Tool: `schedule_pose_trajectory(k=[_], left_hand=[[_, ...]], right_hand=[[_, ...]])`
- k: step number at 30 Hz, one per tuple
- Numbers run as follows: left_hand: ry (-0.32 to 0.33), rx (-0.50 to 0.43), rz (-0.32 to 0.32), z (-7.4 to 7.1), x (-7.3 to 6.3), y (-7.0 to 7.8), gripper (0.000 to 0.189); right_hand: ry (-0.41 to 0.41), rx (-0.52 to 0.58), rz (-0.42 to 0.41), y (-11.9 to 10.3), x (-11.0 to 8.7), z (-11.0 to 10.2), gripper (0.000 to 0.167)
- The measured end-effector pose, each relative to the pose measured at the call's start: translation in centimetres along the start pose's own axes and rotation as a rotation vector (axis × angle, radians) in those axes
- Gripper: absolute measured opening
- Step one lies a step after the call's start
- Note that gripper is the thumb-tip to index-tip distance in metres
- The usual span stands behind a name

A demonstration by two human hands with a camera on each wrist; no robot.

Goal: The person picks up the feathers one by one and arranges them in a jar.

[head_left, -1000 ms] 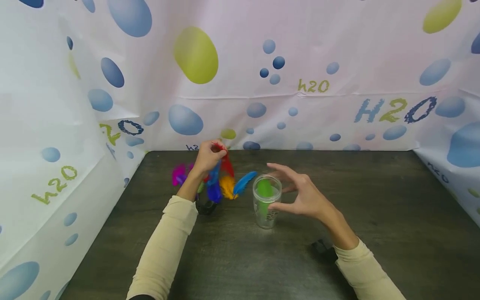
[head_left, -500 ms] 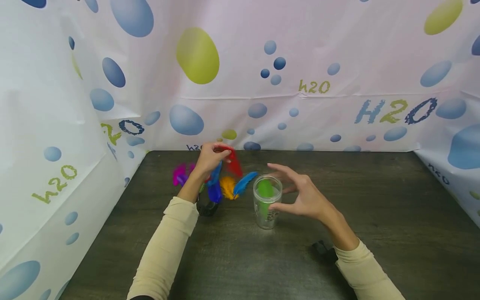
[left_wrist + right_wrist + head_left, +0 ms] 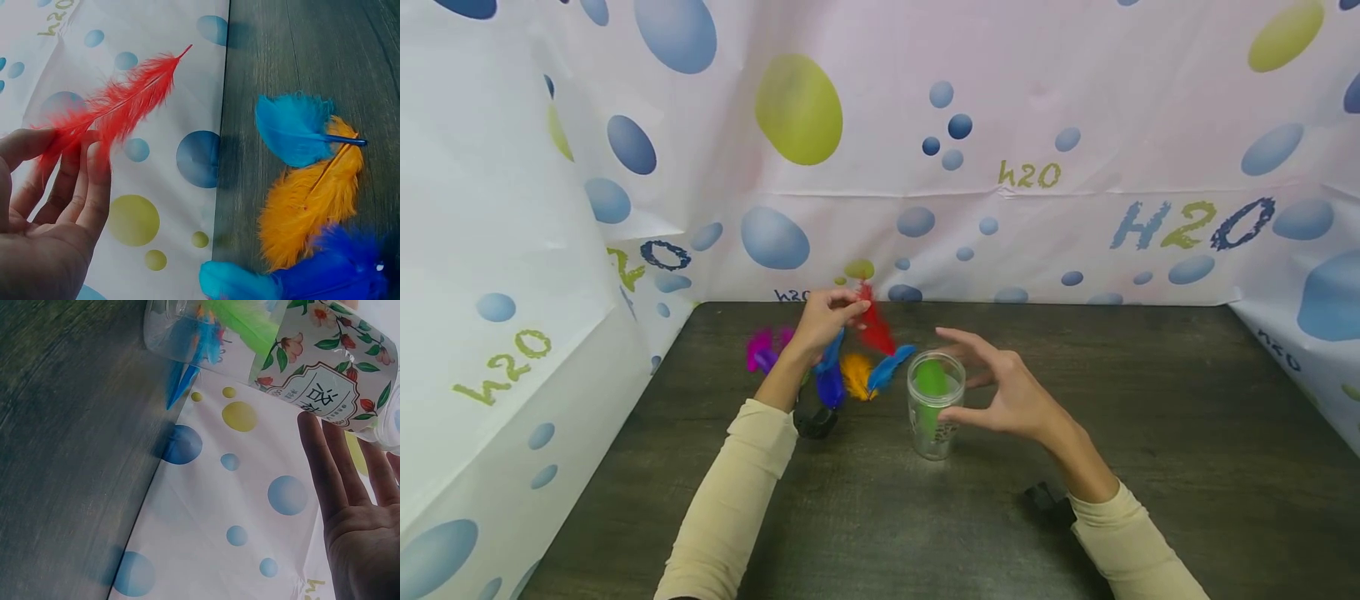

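My left hand (image 3: 832,321) pinches a fluffy red feather (image 3: 876,321) between thumb and fingers, raised above the far edge of the table; the left wrist view shows its bare quill tip pointing away from the hand. Below lie an orange feather (image 3: 306,209), a light blue feather (image 3: 294,128) and a dark blue feather (image 3: 337,272). My right hand (image 3: 1007,387) stands around a clear jar (image 3: 934,442), thumb in front and fairly straight fingers behind; firm contact is unclear. Inside the upright jar is a green feather (image 3: 931,379). A floral label (image 3: 331,369) covers one side.
Magenta feathers (image 3: 760,348) lie left of the pile, partly behind the left arm. A small black object (image 3: 816,423) rests below the feathers. The dark wooden table (image 3: 880,525) meets a bubble-printed backdrop (image 3: 1037,242) at its back and sides.
My left hand has shifted slightly right with the red feather, which has swung from hanging near the pile to pointing right, more in view. The right hand and jar have stayed put.
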State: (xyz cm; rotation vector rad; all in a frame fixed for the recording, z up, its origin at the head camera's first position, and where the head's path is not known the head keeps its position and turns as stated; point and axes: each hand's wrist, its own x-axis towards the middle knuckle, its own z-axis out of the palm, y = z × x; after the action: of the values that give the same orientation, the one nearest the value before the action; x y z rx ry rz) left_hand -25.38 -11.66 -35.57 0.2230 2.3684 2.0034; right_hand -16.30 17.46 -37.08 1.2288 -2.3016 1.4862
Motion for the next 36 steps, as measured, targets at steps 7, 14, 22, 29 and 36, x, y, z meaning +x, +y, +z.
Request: schedule_pose_trajectory(k=[7, 14, 22, 29, 36], left_hand=[[-0.011, -0.020, 0.022, -0.1, -0.3, -0.6, 0.017], [0.007, -0.097, 0.020, -0.2, -0.6, -0.5, 0.017], [0.056, -0.192, -0.004, -0.2, -1.0, -0.3, 0.007], [0.074, -0.181, -0.014, -0.2, -1.1, 0.2, 0.017], [0.089, -0.191, -0.036, -0.5, -1.2, -0.1, 0.019]], right_hand=[[-0.005, -0.005, 0.023, -0.2, -0.1, 0.1, 0.096], [0.006, -0.009, -0.017, 0.1, 0.0, 0.2, 0.097], [0.009, -0.014, -0.016, 0.0, -0.1, 0.4, 0.096], [0.009, -0.010, 0.003, -0.1, -0.2, 0.3, 0.097], [0.006, -0.006, 0.018, -0.4, -0.2, 0.3, 0.096]])
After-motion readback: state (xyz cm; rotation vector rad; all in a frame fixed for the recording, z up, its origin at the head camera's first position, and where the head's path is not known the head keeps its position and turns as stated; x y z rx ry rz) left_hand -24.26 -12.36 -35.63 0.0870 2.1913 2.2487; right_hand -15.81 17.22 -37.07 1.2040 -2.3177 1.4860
